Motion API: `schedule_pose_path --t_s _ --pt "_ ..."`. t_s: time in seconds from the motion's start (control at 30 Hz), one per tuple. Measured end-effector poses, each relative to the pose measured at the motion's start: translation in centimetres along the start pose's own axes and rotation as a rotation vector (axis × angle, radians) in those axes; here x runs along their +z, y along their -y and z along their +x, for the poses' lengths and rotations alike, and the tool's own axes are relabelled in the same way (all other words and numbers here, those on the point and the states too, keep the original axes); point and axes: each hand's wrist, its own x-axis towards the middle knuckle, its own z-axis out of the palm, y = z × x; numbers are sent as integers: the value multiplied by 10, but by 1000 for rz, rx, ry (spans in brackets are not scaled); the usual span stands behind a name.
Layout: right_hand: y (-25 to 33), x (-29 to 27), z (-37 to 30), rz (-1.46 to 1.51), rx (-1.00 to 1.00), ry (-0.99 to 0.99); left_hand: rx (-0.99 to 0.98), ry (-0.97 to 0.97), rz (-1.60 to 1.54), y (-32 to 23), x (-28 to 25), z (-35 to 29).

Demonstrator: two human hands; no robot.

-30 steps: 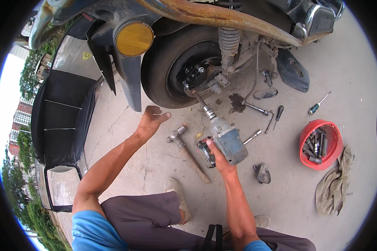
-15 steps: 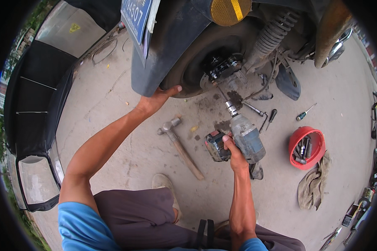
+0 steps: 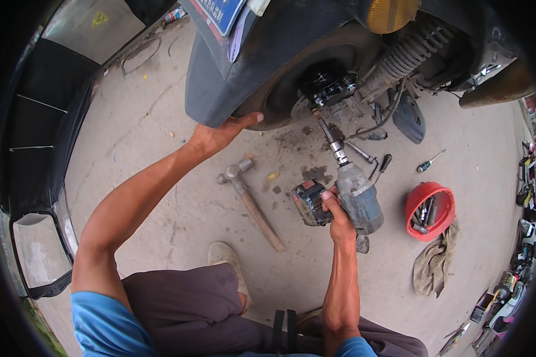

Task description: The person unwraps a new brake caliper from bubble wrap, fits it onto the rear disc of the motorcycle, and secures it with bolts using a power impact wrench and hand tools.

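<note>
My left hand [image 3: 220, 135] grips the lower edge of the scooter's rear tyre [image 3: 268, 123], thumb on the near side and fingers hidden behind it. My right hand [image 3: 338, 217] is closed around the handle of a blue-grey cordless impact wrench [image 3: 361, 199]. A long socket extension [image 3: 329, 132] runs from its nose up to the black brake caliper [image 3: 330, 89] at the wheel hub. The tip meets the caliper's lower end, but the exact contact is too small to make out. Above my left hand hangs the dark rear mudguard [image 3: 220, 89].
A ball-peen hammer [image 3: 256, 211] lies between my arms. Right of the wrench are a ratchet [image 3: 361, 152], a black-handled screwdriver [image 3: 386, 163], another screwdriver [image 3: 430, 161], a red bowl [image 3: 412, 208] of sockets and a rag [image 3: 433, 265]. A shock absorber [image 3: 414, 53] stands beside the wheel.
The view has shifted, so the scooter sits farther right in it. The wrench has tilted slightly, with its extension still at the caliper. My left hand stays on the tyre.
</note>
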Motion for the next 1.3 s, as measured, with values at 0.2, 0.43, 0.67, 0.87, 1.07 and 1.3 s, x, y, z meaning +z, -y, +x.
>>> schedule_pose_path --t_s 0.2,0.43,0.67,0.87,1.07,1.3 --pt "-2 -5 1 -47 -21 -5 -12 23 -32 5 1 2" --pt "8 -4 1 -34 -9 -18 -64 45 -72 8 2 3" --pt "12 -4 2 -18 3 -26 -206 224 -135 -13 -11 6" --pt "8 -4 4 -4 -4 -12 -207 230 -157 -10 -12 4" --pt "13 -4 4 -43 -20 -29 -198 210 -125 -9 -11 4" --pt "11 -7 4 -71 -28 -20 -200 207 -147 -10 -11 3"
